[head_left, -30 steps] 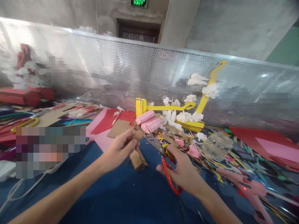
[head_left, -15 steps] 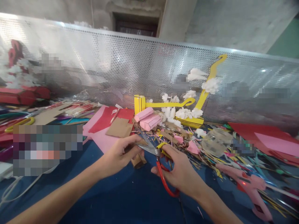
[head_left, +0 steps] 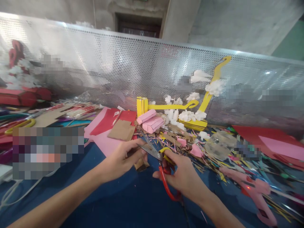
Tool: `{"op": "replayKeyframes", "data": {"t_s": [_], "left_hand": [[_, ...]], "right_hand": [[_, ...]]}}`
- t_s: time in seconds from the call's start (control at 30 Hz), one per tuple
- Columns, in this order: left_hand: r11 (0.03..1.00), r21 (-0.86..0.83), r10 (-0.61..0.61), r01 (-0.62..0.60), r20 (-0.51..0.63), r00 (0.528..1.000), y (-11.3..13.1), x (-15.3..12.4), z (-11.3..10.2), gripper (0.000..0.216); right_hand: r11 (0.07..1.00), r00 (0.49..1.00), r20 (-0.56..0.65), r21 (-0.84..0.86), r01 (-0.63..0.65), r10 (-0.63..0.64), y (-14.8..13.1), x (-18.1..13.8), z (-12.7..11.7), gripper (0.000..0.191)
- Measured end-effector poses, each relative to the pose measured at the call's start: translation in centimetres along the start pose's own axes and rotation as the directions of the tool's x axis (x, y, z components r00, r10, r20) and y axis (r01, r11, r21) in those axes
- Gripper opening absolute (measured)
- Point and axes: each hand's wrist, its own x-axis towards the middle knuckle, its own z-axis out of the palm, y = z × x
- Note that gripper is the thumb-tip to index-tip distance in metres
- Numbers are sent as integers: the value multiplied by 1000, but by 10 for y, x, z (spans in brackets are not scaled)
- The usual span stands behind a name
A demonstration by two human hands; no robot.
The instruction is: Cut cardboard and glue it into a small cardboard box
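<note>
My right hand (head_left: pixel 181 172) is closed round the handles of a pair of scissors (head_left: pixel 158 155), one handle red and one yellow. Their metal blades are parted and point away to the upper left. My left hand (head_left: pixel 127 155) pinches a small piece of brown cardboard (head_left: pixel 142 164), part of which is hidden behind the fingers. The blades lie over the cardboard beside my left fingertips; whether they are cutting into it I cannot tell. Beyond the hands, two pink paper-covered blocks (head_left: pixel 153 123) rest near a flat cardboard piece (head_left: pixel 121 129).
Paper scraps and thin sticks (head_left: pixel 175 139) lie beyond my right hand. A pink glue gun (head_left: pixel 251 186) with a lit red light is at the right. Yellow paper shapes (head_left: pixel 173 106) with white tufts lean on a perforated metal panel (head_left: pixel 118 63). Red paper (head_left: pixel 266 134) lies at the back right.
The scissor blades are spread a little wider than before. My left hand and the cardboard have hardly moved.
</note>
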Motion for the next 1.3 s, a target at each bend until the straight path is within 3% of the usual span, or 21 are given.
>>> {"op": "replayKeyframes", "data": {"t_s": [0.27,0.47,0.67,0.73,0.83,0.9,0.97,1.07,1.13,1.3], "left_hand": [[996,93,11,-8,-30,999,3,1,-2,28],[992,82,-94,96,-29,995,1,4,-6,36],[976,-45,-216,213,-89,972,4,7,-10,36],[968,-79,-243,237,-89,966,4,8,-10,35],[935,-241,-291,262,-95,952,-1,8,-9,29],[890,-368,-329,271,-106,938,-4,8,-8,22],[856,-440,-358,274,-120,926,-6,8,-7,15],[823,-502,-380,267,-137,915,-4,8,-6,14],[799,-548,-385,247,-151,911,-2,9,-6,16],[769,-600,-397,221,-178,900,1,10,-7,21]], "right_hand": [[955,983,112,246,-168,144,-9,2,-6,46],[806,925,232,456,-377,302,-4,5,4,46],[722,930,81,607,-332,359,10,10,14,49],[595,925,90,741,-311,370,12,10,13,54],[269,916,208,912,-309,344,13,9,8,62],[160,911,275,929,-335,308,14,8,5,67],[206,908,290,910,-359,303,15,7,3,66],[412,924,201,849,-331,327,13,5,5,54],[501,934,150,810,-305,325,9,4,9,52],[573,929,111,760,-308,352,-1,5,13,61]]}}
